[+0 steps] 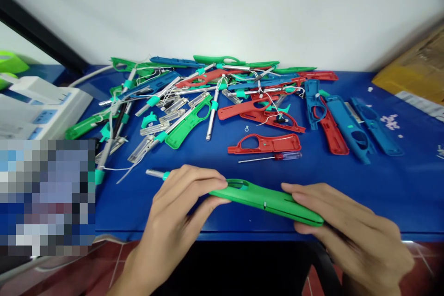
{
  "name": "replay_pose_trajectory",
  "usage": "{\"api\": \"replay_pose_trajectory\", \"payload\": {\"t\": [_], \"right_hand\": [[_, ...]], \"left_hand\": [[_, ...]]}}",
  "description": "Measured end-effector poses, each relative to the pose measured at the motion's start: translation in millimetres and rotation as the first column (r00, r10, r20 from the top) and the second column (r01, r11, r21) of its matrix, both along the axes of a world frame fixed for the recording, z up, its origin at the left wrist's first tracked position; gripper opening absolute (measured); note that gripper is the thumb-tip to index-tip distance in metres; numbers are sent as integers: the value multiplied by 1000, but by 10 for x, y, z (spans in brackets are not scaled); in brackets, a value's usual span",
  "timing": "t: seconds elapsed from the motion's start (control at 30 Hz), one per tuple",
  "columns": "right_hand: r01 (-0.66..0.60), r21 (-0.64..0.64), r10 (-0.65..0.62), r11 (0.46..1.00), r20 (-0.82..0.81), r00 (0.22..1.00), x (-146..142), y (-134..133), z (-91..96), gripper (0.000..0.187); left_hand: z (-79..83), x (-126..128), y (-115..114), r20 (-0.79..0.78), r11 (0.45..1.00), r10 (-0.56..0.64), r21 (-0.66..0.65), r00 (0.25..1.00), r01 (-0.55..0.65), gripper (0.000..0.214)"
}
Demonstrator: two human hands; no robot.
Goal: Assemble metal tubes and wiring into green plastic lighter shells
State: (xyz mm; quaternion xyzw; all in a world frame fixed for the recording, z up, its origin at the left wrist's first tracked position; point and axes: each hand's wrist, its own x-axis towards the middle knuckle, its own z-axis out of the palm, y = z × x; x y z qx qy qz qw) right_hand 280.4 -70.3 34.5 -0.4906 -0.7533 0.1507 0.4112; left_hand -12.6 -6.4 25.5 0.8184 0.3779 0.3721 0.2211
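Both hands hold a green gas lighter (258, 199) level above the table's front edge. My left hand (176, 212) is closed around its front part by the trigger opening, fingers on top and thumb below. The lighter's metal nozzle (155, 173) sticks out to the left past my fingers. At the wide handle end, my right hand (350, 226) pinches the casing, where a dark seam shows between the two halves. Just beyond the lighter lie a screwdriver (287, 156) with a red and purple handle and a red casing half (270, 143).
Blue table (208, 162). Across its back spreads a pile of green, red and blue casing halves, metal nozzles (212, 120), clear tanks (140, 148) and white wires. Blue casings (350, 127) lie at right, near a cardboard box (416, 64). A white device (45, 101) stands at left.
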Motion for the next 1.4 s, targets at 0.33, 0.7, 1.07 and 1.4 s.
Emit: {"api": "replay_pose_trajectory", "payload": {"t": [0.33, 0.7, 1.07, 1.4], "right_hand": [[12, -48, -15, 999, -60, 998, 24, 57, -46, 40], [37, -135, -27, 990, 78, 997, 38, 73, -146, 38], [23, -36, -16, 999, 192, 981, -33, 116, -86, 24], [-38, 25, 30, 999, 266, 963, -52, 95, -126, 20]], "left_hand": [[22, 23, 6, -41, 998, 25, 67, 999, -22, 12], [-44, 60, 28, -134, 990, 68, 136, 989, -49, 18], [-21, 94, -22, -291, 956, -31, 270, 956, 113, 30], [-47, 47, -12, -110, 966, -208, 133, 972, 222, 29]]}}
